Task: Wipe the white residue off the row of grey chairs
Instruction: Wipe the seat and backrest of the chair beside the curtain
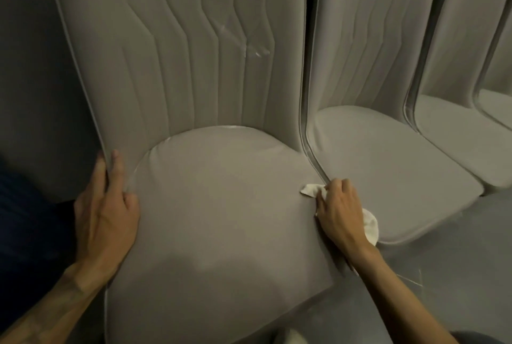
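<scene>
A grey padded chair [216, 205] fills the middle of the view, its ribbed backrest rising behind the round seat. White residue streaks [249, 44] mark the backrest at its right of centre. My right hand [340, 210] grips a crumpled white cloth [311, 190] and presses it on the seat's right edge, beside the chair's piped rim. My left hand [108, 205] rests on the left rim of the same chair, fingers lying straight along the edge.
A second grey chair [388, 166] stands close on the right, a third [454, 127] behind it, and part of another at the far right. Grey floor [443, 260] with faint white scratches lies at lower right. A dark wall is on the left.
</scene>
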Demonstrator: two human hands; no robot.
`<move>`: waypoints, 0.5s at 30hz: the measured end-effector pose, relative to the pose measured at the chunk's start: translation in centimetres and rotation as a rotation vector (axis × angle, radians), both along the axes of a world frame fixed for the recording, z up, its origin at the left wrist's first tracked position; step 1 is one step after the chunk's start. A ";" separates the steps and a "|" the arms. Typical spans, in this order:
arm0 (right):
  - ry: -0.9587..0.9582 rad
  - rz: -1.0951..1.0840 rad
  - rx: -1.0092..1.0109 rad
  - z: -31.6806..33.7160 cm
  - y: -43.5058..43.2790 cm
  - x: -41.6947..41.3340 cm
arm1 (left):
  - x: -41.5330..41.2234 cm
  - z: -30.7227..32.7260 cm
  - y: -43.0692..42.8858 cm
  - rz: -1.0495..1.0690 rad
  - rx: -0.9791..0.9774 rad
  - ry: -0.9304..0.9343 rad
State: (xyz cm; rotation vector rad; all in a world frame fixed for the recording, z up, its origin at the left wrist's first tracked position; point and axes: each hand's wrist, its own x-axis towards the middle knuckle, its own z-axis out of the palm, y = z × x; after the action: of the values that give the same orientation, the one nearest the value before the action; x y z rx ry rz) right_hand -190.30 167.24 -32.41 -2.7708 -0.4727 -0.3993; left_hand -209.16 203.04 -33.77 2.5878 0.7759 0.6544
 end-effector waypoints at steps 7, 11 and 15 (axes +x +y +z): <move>-0.007 0.016 -0.023 0.3 6.7 5.7 | 0.4 0.0 0.0 0.044 0.004 0.019; -0.060 0.037 -0.028 0.4 12.3 7.3 | 0.3 -0.1 -0.1 0.050 0.037 0.024; -0.056 0.006 -0.023 0.7 17.3 8.6 | 0.7 -0.2 0.0 0.092 0.026 0.044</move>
State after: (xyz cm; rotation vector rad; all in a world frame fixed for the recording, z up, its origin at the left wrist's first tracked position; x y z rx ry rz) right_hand -181.69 184.53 -31.71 -2.7855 -0.5024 -0.4737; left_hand -208.49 203.05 -34.01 2.6106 0.9106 0.6400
